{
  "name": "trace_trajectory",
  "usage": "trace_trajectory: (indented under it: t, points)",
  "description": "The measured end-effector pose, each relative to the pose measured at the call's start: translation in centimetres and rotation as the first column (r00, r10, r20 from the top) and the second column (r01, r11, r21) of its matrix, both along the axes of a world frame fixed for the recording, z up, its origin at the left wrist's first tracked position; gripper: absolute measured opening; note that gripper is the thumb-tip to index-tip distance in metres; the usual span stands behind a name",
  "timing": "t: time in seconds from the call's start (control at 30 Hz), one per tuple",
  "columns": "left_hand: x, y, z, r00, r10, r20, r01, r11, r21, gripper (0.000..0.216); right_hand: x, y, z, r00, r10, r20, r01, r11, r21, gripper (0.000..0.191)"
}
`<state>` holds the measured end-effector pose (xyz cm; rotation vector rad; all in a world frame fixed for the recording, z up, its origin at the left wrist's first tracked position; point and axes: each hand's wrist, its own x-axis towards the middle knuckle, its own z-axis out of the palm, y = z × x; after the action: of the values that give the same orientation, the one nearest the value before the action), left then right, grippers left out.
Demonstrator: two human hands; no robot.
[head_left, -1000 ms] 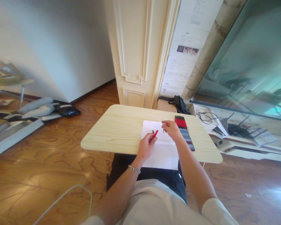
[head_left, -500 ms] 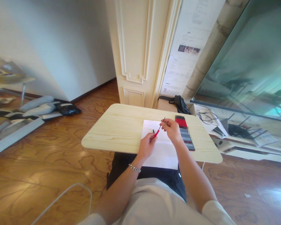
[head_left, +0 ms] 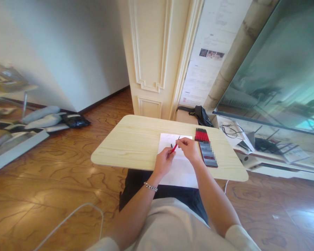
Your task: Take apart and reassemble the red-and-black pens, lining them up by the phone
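Note:
My left hand (head_left: 163, 161) is closed around the red barrel of a pen (head_left: 174, 148), which slants up to the right over the paper. At the barrel's upper end, my right hand (head_left: 189, 147) pinches a thin dark pen refill (head_left: 179, 137); its tip sticks up past the fingers, and most of it is hidden. Beneath both hands lies a white sheet of paper (head_left: 179, 174). A small dark piece (head_left: 172, 145) shows just behind the left fingers. Right of the paper, a row of red pens with black ends (head_left: 202, 135) sits in a dark case (head_left: 208, 153).
The pale wooden table (head_left: 120, 143) has rounded corners. Behind it are a cream panelled door (head_left: 151, 45) and a black bag (head_left: 202, 116). To the right stands a white low cabinet (head_left: 277, 167) with cables and papers. A white cable (head_left: 68, 221) runs over the floor at left.
My right hand has come down and left toward the barrel, and less of the refill shows between the hands. My left hand has hardly moved.

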<state>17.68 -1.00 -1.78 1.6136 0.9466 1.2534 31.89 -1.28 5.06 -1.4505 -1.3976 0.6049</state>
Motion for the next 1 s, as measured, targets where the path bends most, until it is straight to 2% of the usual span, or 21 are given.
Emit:
trace_trajectory:
  t: [0.13, 0.3, 0.53, 0.67, 0.73, 0.77, 0.83, 0.93, 1.0]
  points:
    - [0.0, 0.0, -0.1, 1.000, 0.011, -0.008, -0.011, 1.000, 0.009, 0.022, 0.1, 0.1, 0.0, 1.000, -0.006, 0.002, 0.006, 1.000, 0.008, 0.030]
    - [-0.1, -0.1, 0.0, 1.000, 0.003, -0.004, -0.003, 1.000, -0.001, 0.021, 0.5, 0.5, -0.2, 0.997, 0.069, -0.021, -0.070, 0.997, -0.029, 0.030]
    - [-0.1, -0.2, 0.2, 1.000, 0.004, 0.018, -0.004, 1.000, -0.022, 0.023, 0.8, 0.5, -0.2, 0.999, 0.047, 0.011, -0.047, 0.998, -0.029, 0.033]
    - [0.0, -0.1, 0.2, 0.999, -0.008, 0.049, 0.010, 0.999, -0.033, 0.025, 1.6, 1.0, -0.7, 0.981, 0.173, -0.087, -0.182, 0.977, -0.108, 0.036]
    - [0.0, -0.1, 0.3, 0.998, -0.013, 0.068, 0.017, 0.999, -0.050, 0.027, 1.9, 1.7, -1.5, 0.982, 0.161, -0.101, -0.176, 0.971, -0.160, 0.038]
    - [0.0, -0.2, 0.3, 0.997, -0.017, 0.077, 0.021, 0.998, -0.057, 0.027, 2.0, 2.0, -2.0, 0.991, 0.125, -0.049, -0.132, 0.974, -0.185, 0.038]
    - [-0.1, -0.2, 0.3, 0.995, -0.032, 0.090, 0.038, 0.998, -0.058, 0.027, 1.9, 2.8, -3.0, 0.985, 0.042, 0.170, -0.002, 0.974, -0.228, 0.033]
    - [-0.2, -0.2, 0.4, 0.993, -0.054, 0.108, 0.059, 0.997, -0.044, 0.026, 1.0, 3.6, -3.7, 0.869, 0.001, 0.495, 0.157, 0.948, -0.278, 0.025]
    - [-0.2, -0.2, 0.5, 0.992, -0.059, 0.113, 0.064, 0.997, -0.041, 0.025, 0.4, 3.9, -3.6, 0.799, 0.033, 0.600, 0.213, 0.919, -0.333, 0.026]
